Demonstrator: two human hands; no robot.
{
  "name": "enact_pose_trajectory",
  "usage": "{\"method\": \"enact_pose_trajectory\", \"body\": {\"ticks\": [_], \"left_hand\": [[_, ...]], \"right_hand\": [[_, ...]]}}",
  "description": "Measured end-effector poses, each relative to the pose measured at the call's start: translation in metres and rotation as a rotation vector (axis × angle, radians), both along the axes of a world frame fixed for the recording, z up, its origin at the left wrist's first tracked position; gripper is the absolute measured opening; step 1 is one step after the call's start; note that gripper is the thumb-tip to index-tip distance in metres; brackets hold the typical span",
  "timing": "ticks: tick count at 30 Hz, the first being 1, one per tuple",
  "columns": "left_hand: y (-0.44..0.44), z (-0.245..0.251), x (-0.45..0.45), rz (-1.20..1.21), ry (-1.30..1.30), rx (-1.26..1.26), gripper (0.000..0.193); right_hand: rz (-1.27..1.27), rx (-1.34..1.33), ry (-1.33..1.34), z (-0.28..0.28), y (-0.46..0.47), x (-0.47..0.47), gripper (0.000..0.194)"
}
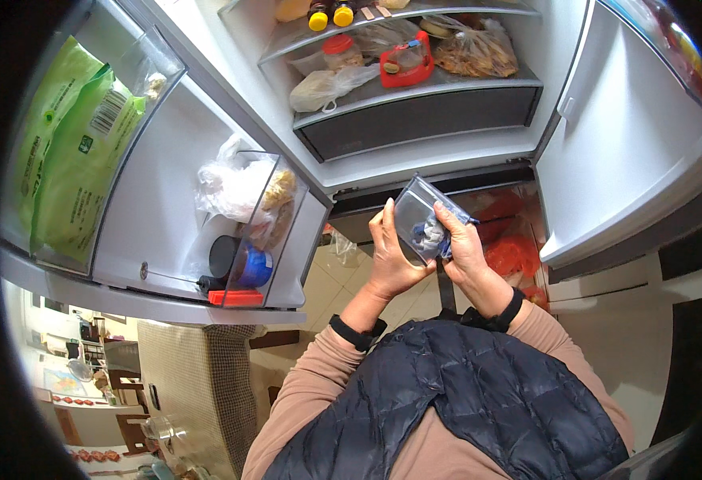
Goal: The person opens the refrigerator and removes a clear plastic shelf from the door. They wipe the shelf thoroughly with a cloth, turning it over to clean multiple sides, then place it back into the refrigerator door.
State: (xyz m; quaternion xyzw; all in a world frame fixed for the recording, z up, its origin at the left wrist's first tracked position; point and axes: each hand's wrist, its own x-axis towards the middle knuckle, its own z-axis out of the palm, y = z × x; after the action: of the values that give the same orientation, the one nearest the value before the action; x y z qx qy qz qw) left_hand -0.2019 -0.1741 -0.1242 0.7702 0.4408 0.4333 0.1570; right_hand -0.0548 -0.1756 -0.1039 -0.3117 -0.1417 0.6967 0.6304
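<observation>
Both my hands hold a small clear plastic bin [414, 207] in front of the open refrigerator. My left hand [394, 258] grips its left side and lower corner, fingers spread along the edge. My right hand [462, 246] holds the right side, with the thumb over the bin. A crumpled white and blue cloth or wrapper [430, 234] shows at the bin, beside my right thumb; whether it is inside or behind the clear wall I cannot tell. Black bands circle both wrists.
The left fridge door [171, 144] carries green packages [75, 162], a white plastic bag [237, 186] and a blue container [255, 267]. Shelves hold a red-lidded jar [340, 53], a red container [408, 63] and bagged food [477, 54]. Red bags [510, 255] lie in the lower compartment. The right door [627, 132] stands open.
</observation>
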Motion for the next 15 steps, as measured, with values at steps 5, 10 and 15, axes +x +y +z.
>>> {"method": "enact_pose_trajectory", "body": {"ticks": [5, 10, 15], "left_hand": [[0.002, -0.005, -0.002, 0.009, -0.021, -0.018, 0.13], [0.012, -0.002, -0.021, 0.132, -0.088, -0.054, 0.114], [0.011, 0.003, -0.038, 0.033, 0.026, 0.022, 0.101]], "right_hand": [[0.009, -0.023, -0.145, -0.003, -0.001, 0.003, 0.026], [-0.023, 0.05, -0.54, 0.006, -0.018, 0.022, 0.035], [-0.048, 0.525, -0.989, 0.012, -0.023, 0.035, 0.028]]}}
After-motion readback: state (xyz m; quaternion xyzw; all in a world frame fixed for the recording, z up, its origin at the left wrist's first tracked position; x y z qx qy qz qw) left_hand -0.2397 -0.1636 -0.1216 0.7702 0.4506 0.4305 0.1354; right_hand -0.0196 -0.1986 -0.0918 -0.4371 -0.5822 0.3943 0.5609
